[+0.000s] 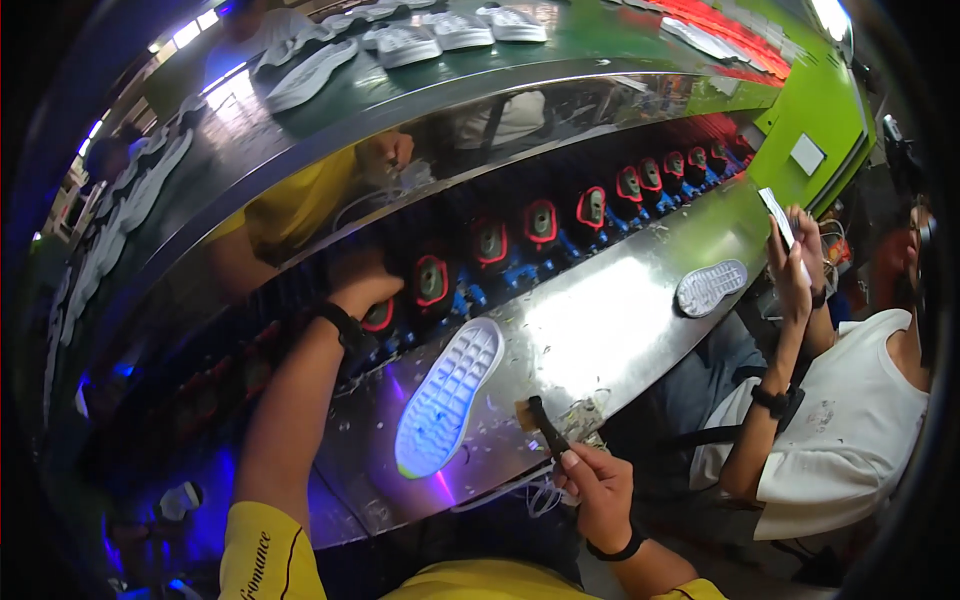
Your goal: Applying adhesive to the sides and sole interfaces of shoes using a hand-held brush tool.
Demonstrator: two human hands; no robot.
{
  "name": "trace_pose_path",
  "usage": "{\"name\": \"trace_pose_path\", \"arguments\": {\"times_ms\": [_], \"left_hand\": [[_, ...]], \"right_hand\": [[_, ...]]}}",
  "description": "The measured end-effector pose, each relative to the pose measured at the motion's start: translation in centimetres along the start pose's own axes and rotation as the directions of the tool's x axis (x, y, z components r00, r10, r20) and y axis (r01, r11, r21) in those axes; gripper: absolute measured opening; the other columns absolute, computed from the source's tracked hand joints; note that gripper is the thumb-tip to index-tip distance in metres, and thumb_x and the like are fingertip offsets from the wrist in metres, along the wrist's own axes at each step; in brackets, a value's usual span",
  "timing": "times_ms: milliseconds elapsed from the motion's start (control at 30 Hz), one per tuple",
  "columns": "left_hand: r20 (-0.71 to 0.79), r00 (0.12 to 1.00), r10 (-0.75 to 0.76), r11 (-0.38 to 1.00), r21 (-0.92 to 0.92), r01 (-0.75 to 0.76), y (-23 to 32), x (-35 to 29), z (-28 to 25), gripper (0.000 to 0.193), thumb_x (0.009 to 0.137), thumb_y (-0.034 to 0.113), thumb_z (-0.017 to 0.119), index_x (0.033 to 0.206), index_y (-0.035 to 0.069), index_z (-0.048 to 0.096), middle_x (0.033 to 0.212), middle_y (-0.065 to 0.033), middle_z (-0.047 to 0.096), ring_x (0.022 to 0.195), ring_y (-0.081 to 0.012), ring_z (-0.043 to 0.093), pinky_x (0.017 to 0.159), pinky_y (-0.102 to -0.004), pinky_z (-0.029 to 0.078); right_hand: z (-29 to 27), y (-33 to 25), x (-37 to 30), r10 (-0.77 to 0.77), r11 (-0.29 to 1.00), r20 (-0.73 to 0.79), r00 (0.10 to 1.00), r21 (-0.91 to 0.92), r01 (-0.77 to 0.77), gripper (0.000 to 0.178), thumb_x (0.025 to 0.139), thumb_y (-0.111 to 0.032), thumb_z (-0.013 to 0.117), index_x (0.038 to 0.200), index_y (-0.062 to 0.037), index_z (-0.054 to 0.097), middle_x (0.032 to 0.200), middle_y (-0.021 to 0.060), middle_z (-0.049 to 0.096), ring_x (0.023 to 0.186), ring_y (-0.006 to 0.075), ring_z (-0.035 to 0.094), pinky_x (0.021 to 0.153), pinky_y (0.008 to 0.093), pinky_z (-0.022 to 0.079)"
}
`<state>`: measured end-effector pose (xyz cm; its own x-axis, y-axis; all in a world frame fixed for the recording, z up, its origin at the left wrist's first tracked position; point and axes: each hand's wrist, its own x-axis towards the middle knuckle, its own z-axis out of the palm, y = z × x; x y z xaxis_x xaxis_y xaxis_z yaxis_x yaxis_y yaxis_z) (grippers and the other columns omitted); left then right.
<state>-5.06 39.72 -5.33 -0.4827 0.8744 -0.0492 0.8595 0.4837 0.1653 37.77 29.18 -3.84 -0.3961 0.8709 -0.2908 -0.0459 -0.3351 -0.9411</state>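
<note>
In my right hand is a small brush with a black handle and tan bristles, pointing away over the metal table's near edge. My left hand reaches down to a row of dark holders, beside a red-rimmed holder. Its fingers look curled, and what they grip, if anything, is hidden. Between my hands a white shoe sole lies with its grid of hollows facing up. Blue-violet light falls on it, and its near end has a yellow-green tip. It touches neither hand.
More red-rimmed holders run off to the far right. Another sole lies on the metal table near a co-worker, whose hands hold a white sole. Several white soles stand on the green belt above. Scraps litter the table edge.
</note>
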Motion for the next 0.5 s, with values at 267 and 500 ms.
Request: {"name": "trace_pose_path", "arguments": {"times_ms": [267,500], "left_hand": [[0.178,0.965,-0.190,0.555,-0.791,0.256,-11.3,-6.8,0.9,0.036,0.084,0.037,0.080,0.103,0.006,0.080,0.094,-0.0064,0.078,0.087,-0.0199,0.074,0.079,-0.0368,0.059],[0.262,0.963,-0.068,-0.418,-0.884,0.211,-13.4,-24.4,-7.3,0.028,0.097,0.029,0.073,0.112,0.006,0.075,0.101,-0.0030,0.078,0.091,-0.0160,0.074,0.081,-0.0345,0.059]], "right_hand": [[2.5,0.0,-3.0,-0.010,0.999,0.092,0.996,-0.041,0.014,0.022,0.102,-0.012,0.069,0.114,0.0055,0.076,0.075,-0.0009,0.066,0.065,0.0037,0.053,0.058,0.0212,0.037],[5.4,-0.1,-5.9,-0.075,0.995,0.194,0.978,-0.057,0.087,0.024,0.105,-0.015,0.065,0.117,0.0032,0.076,0.073,-0.0020,0.064,0.059,0.0008,0.044,0.053,0.0200,0.028]]}}
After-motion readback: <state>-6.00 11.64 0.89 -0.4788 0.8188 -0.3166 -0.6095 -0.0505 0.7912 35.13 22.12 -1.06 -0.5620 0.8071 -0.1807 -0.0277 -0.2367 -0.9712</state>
